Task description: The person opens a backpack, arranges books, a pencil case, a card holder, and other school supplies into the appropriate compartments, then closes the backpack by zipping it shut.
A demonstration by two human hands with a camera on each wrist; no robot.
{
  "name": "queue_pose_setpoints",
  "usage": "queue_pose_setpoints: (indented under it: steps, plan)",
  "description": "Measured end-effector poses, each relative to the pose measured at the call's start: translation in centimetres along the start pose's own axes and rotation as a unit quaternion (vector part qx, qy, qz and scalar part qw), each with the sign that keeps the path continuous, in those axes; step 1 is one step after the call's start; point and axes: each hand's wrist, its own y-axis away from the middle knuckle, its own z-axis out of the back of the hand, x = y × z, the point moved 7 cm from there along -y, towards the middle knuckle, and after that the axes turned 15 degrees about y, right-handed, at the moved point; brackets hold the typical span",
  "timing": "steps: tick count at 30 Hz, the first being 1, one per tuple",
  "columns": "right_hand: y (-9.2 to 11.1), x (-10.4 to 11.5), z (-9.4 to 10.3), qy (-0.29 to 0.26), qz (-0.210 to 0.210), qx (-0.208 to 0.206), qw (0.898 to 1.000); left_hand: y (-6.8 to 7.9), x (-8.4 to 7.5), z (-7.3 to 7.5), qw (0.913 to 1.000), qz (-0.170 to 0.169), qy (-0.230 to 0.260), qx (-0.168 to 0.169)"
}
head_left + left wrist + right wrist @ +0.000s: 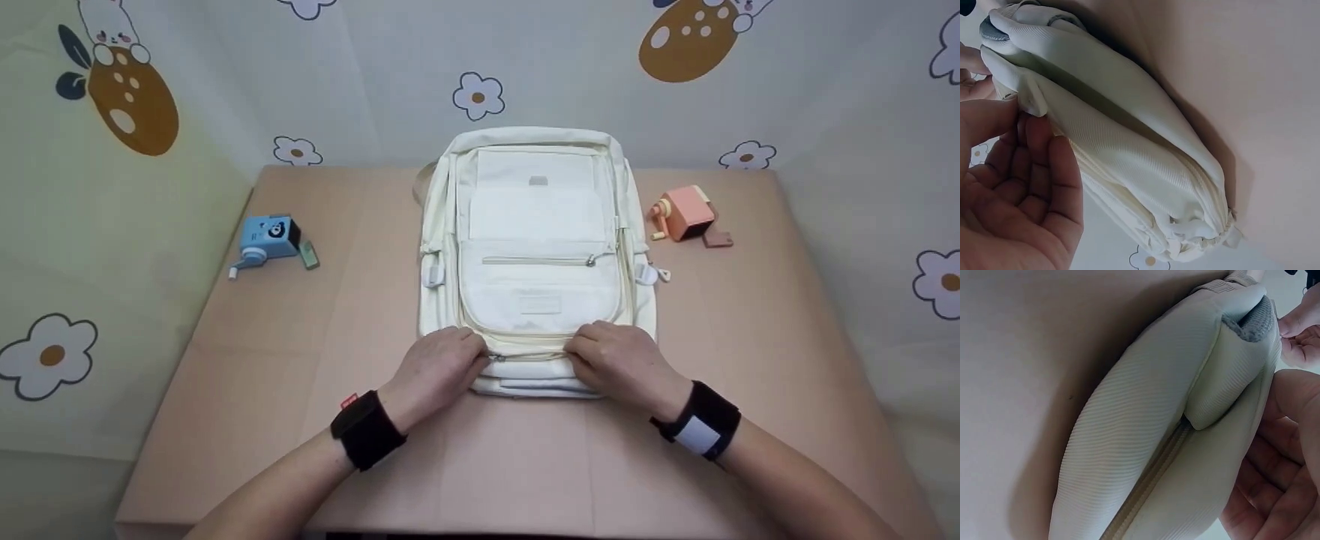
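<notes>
A cream backpack (532, 210) lies on its back on the table, its bottom end toward me. My left hand (442, 367) is at the left of the lower front edge. In the left wrist view its thumb and fingers pinch a small pale tab (1032, 100) beside the zipper. Across from it, my right hand (622, 364) grips the fabric at the right end of the same zipper (529, 358). The right wrist view has that thumb (1292, 391) against the bag's edge, fingers curled behind. Grey mesh lining (1255, 322) shows in a gap of the fabric.
On the table (360, 465), a blue crank pencil sharpener (268, 237) with a small green block (309, 255) stands left of the backpack. To the right are a pink crank sharpener (686, 214) and a small brownish block (718, 239). Patterned curtains (375, 82) surround the table.
</notes>
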Motion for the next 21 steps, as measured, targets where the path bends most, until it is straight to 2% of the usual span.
queue_pose_setpoints:
  steps: [7,13,17,21]
  plan:
    - [-0.1,0.1,0.0,-0.002,0.000,0.001,1.000,0.7,2.2,1.5,0.9989,0.024,-0.039,-0.006]
    - [-0.2,0.1,0.0,-0.005,0.001,0.010,1.000,0.5,2.8,2.2,0.9983,0.026,-0.051,0.000]
    - [-0.2,0.1,0.1,-0.001,0.003,0.003,1.000,0.4,2.8,2.1,0.9984,0.035,-0.044,0.009]
    - [-0.3,0.0,0.1,-0.006,0.001,0.012,1.000,0.5,2.9,1.8,0.9983,0.054,-0.012,0.021]
